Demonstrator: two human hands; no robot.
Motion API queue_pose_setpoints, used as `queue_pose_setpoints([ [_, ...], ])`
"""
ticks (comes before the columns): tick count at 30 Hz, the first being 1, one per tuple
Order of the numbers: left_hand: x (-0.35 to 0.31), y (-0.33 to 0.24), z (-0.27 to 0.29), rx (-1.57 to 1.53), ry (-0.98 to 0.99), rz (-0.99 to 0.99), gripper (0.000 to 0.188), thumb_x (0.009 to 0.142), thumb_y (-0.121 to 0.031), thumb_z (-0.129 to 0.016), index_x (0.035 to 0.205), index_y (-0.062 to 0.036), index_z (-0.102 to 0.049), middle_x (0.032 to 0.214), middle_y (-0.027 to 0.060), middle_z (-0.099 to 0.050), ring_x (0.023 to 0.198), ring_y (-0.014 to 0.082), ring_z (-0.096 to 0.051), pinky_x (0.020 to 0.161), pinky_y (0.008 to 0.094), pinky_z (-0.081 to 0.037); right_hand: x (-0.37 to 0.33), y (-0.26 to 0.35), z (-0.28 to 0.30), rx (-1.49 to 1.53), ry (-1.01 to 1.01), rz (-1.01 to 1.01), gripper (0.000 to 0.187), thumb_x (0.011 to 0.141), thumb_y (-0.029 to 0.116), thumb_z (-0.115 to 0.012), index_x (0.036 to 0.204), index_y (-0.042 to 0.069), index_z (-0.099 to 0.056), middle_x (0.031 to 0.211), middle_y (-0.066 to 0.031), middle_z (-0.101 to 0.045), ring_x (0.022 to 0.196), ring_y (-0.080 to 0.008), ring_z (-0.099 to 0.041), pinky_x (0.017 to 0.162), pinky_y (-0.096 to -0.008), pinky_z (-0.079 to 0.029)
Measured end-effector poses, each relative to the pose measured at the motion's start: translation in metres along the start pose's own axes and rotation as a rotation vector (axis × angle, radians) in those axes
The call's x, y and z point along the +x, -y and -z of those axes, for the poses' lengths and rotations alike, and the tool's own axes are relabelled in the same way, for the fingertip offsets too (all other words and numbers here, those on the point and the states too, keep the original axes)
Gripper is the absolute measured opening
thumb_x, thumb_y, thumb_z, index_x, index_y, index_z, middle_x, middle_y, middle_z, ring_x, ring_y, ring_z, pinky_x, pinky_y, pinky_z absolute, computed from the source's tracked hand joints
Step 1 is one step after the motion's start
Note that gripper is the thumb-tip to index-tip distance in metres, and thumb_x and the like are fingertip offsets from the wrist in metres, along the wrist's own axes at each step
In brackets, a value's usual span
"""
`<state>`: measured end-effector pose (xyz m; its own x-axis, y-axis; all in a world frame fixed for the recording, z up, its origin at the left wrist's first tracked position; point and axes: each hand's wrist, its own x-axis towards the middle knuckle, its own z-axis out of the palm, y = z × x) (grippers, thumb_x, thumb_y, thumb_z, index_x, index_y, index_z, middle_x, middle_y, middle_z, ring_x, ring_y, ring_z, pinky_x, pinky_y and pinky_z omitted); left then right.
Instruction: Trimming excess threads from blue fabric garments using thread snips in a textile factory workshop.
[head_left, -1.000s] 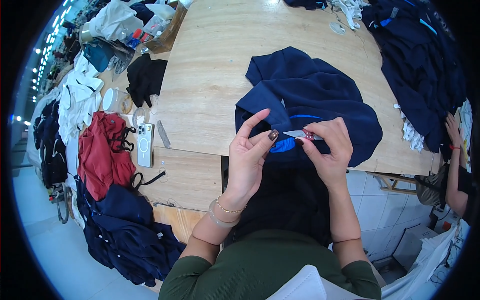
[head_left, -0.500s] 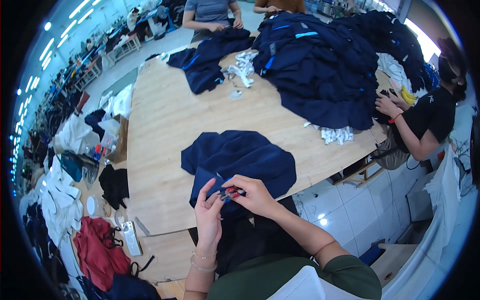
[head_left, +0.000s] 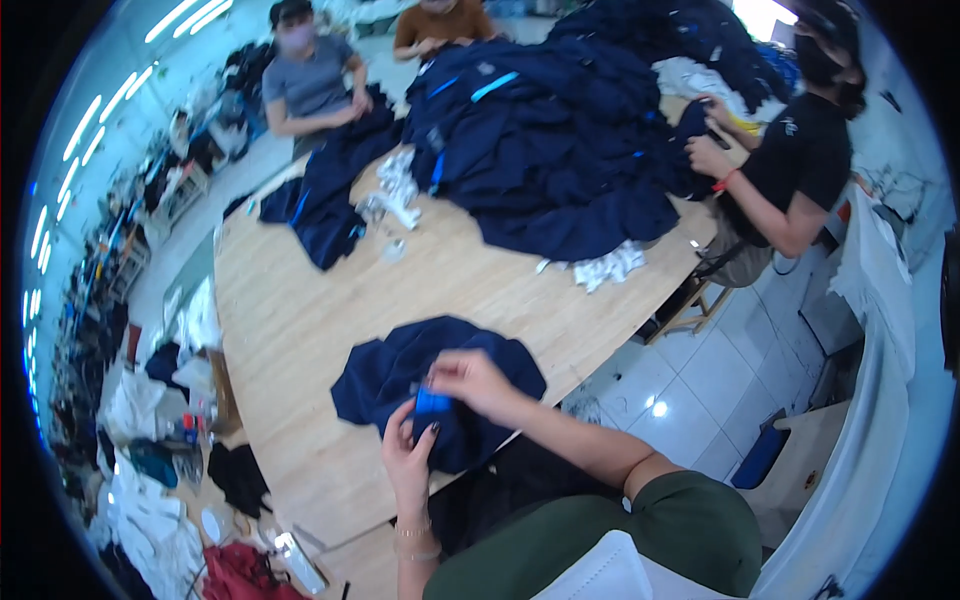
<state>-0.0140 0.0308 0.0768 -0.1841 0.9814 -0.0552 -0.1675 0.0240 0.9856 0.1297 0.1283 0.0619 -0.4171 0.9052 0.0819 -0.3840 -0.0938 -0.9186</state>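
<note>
A navy garment [head_left: 370, 375] lies bunched at the table's near edge, with a bright blue patch [head_left: 432, 400] showing on it. My left hand [head_left: 408, 450] grips the cloth just below this patch, thumb and fingers bent around it. Fingertips pinched together, my right hand [head_left: 475, 382] is at the patch's upper edge. Blur hides what is between the right fingers; a small metal tool with red on it showed there earlier.
Across the wooden table [head_left: 310, 300] rises a large heap of navy garments [head_left: 560, 150]. White cloth scraps [head_left: 610, 266] lie beside it. One person [head_left: 780, 170] works at the right, two more at the far side. A red bag [head_left: 240, 575] and a phone [head_left: 300, 562] are at lower left.
The view has swung, shifting the table's far side left and down. My right hand has moved up from my left, and the bright blue patch now shows. The metal tool is no longer visible.
</note>
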Motion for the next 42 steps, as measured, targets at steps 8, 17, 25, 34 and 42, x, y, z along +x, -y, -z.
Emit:
queue_pose_setpoints([
  [8, 0.046, 0.009, 0.046, 0.228, 0.059, 0.102, 0.022, 0.081, -0.004, -0.073, 0.099, 0.0037, -0.064, 0.081, -0.0015, -0.064, 0.070, 0.0041, -0.053, 0.062, 0.0196, -0.044, 0.057, 0.052, 0.068, 0.015, -0.426, 0.028, 0.018, 0.084, 0.011, -0.069, 0.074, 0.013, -0.053, 0.064, 0.0079, -0.048, 0.052, -0.0011, -0.038, 0.047, -0.0189, -0.028],
  [17, 0.037, -0.007, 0.094, 1.107, 0.000, -0.060, 0.025, 0.076, -0.021, -0.076, 0.094, -0.0041, -0.070, 0.079, 0.0110, -0.068, 0.073, 0.0187, -0.063, 0.086, 0.0360, -0.039, 0.047, 0.035, 0.072, 0.014, -0.354, 0.028, 0.014, 0.084, 0.009, -0.068, 0.076, 0.008, -0.056, 0.064, 0.0068, -0.047, 0.053, -0.0019, -0.035, 0.048, -0.0199, -0.025],
  [25, -0.033, 0.046, 0.060, 1.139, 0.023, -0.212, 0.051, 0.086, -0.004, -0.058, 0.134, 0.0049, -0.043, 0.131, 0.0241, -0.049, 0.126, 0.0374, -0.043, 0.109, 0.0444, -0.028, -0.033, 0.041, 0.119, -0.562, -0.060, 0.099, 0.019, 0.080, -0.012, -0.057, 0.093, -0.002, -0.067, 0.079, -0.0035, -0.059, 0.070, -0.0095, -0.054, 0.069, -0.0220, -0.046],
  [34, -0.051, 0.094, 0.026, 0.242, -0.174, 0.016, 0.053, 0.087, -0.004, -0.056, 0.137, 0.0047, -0.039, 0.135, 0.0194, -0.046, 0.126, 0.0292, -0.044, 0.101, 0.0365, -0.035, -0.071, 0.030, 0.072, -0.925, -0.242, 0.059, 0.025, 0.075, -0.009, -0.061, 0.097, 0.002, -0.067, 0.085, -0.0032, -0.061, 0.065, -0.0076, -0.047, 0.061, -0.0222, -0.041],
  [42, -0.024, 0.098, 0.023, -0.967, -0.406, 0.475, 0.023, 0.092, -0.026, -0.063, 0.107, -0.0104, -0.056, 0.111, 0.0035, -0.059, 0.108, 0.0152, -0.053, 0.084, 0.0304, -0.044, -0.037, -0.032, -0.018, -1.263, 0.204, 0.379, 0.035, 0.062, 0.000, -0.074, 0.096, 0.006, -0.064, 0.076, -0.0072, -0.058, 0.070, -0.0249, -0.055, 0.066, -0.0315, -0.041],
])
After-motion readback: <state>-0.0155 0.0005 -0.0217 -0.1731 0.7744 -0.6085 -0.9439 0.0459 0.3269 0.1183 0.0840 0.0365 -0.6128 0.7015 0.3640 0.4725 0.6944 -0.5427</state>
